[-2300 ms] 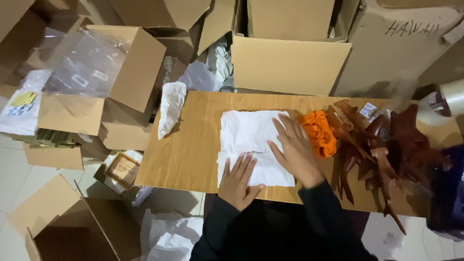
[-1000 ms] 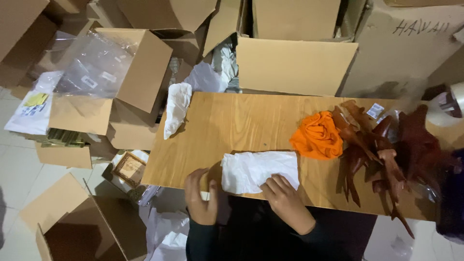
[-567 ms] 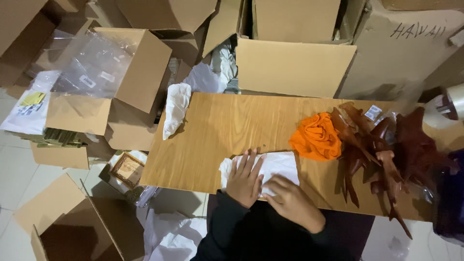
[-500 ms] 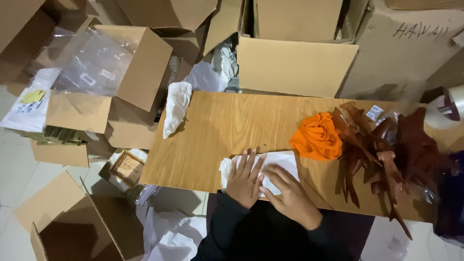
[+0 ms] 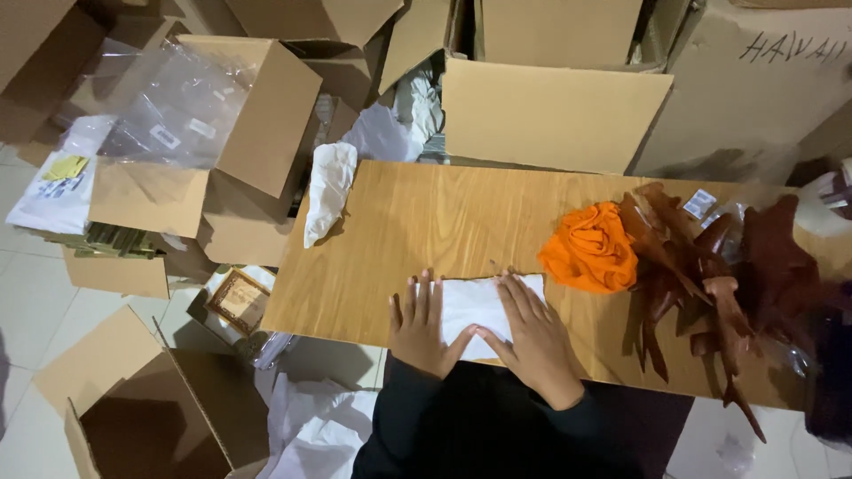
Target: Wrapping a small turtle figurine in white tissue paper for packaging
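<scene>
Now both hands, left hand [image 5: 424, 326] and right hand [image 5: 531, 339], press flat, fingers spread, on one folded white sheet [image 5: 477, 306].

The table [image 5: 426, 222] is wood-grain board with a smooth, faintly satin finish. Under both hands [image 5: 479, 333] lies folded white paper [image 5: 475, 302], thin and matt. To its right, the orange cloth [image 5: 590, 248] looks soft, crumpled and matt. Further right, the dark brown carvings [image 5: 701, 284] look like polished wood with a dull sheen. At the far left, clear plastic bags [image 5: 173, 106] are glossy and creased, inside a matt brown cardboard box [image 5: 266, 124]. The floor tiles [image 5: 44, 310] are pale and smooth.
</scene>
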